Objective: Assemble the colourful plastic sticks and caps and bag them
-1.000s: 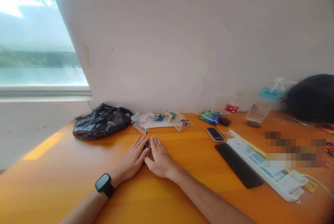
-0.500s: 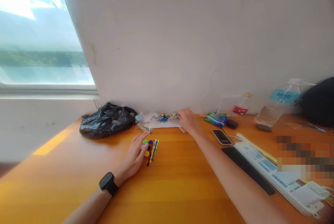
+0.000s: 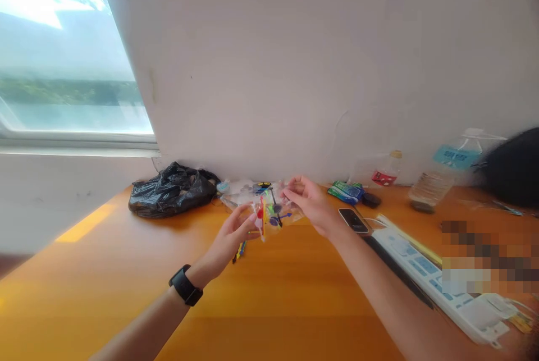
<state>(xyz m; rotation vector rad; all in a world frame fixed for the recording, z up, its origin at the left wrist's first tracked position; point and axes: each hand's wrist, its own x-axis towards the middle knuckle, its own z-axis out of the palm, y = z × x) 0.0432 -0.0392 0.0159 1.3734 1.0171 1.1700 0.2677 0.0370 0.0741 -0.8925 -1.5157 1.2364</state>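
Observation:
Above the wooden table I hold up a clear plastic bag (image 3: 275, 212) between both hands. Inside it show small coloured plastic pieces: red, yellow, white, black, blue and green, some of them arrow-shaped with round discs. My left hand (image 3: 236, 229), with a black watch on the wrist, pinches the bag's left side. At its upper right, my right hand (image 3: 309, 201) has thumb and fingers closed on the plastic. Below the left hand, several coloured arrow sticks (image 3: 240, 251) lie on the table, partly hidden by that hand.
A black plastic bag (image 3: 174, 192) lies at the back left by the wall. Behind my hands is white paper (image 3: 240, 195) with small parts. To the right are a green-blue packet (image 3: 346, 192), a phone-like device (image 3: 352, 220), a white power strip (image 3: 433, 277) and bottles (image 3: 433, 181).
My right hand has brought the clear bag of pieces from the back toward me. My left hand has left the coloured pieces on the table, moved right and taken hold of the bag.

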